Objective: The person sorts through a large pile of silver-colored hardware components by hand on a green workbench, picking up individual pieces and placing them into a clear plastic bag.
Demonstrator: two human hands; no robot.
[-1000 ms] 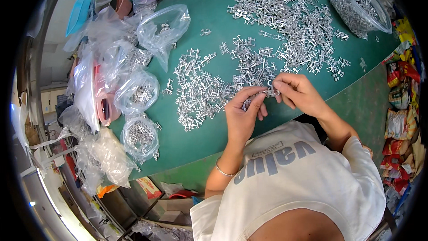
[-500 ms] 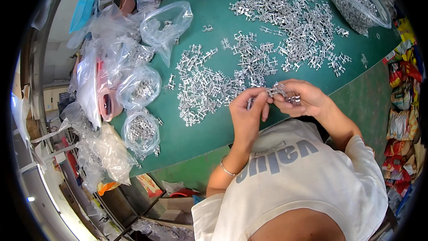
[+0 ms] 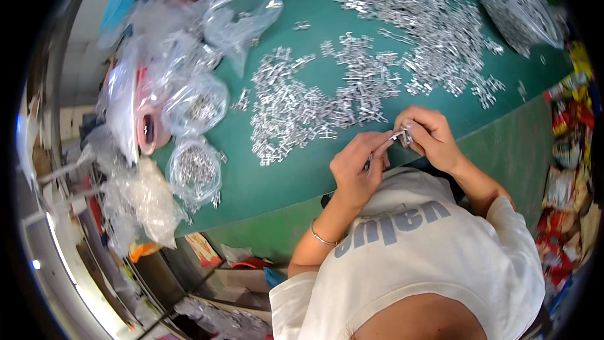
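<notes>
In the head view, a person in a white shirt (image 3: 409,239) works bare-handed at a green table (image 3: 277,189), with a small silver metal piece (image 3: 406,136) between the fingertips, close to the table's near edge; the left hand (image 3: 358,167) and right hand (image 3: 431,138) each pinch it between thumb and finger, the other left fingers curled around a further glint of metal, its count impossible to tell; handling so small a part probably calls for a light grip near its ends, fingertips close together and wrists steady; beyond the hands lie a left pile (image 3: 283,113), a middle pile (image 3: 365,79) and a larger far pile (image 3: 440,31), a green strip before them giving sideways room, while clear bags (image 3: 196,173) bound the left and the near edge slants up toward the right
</notes>
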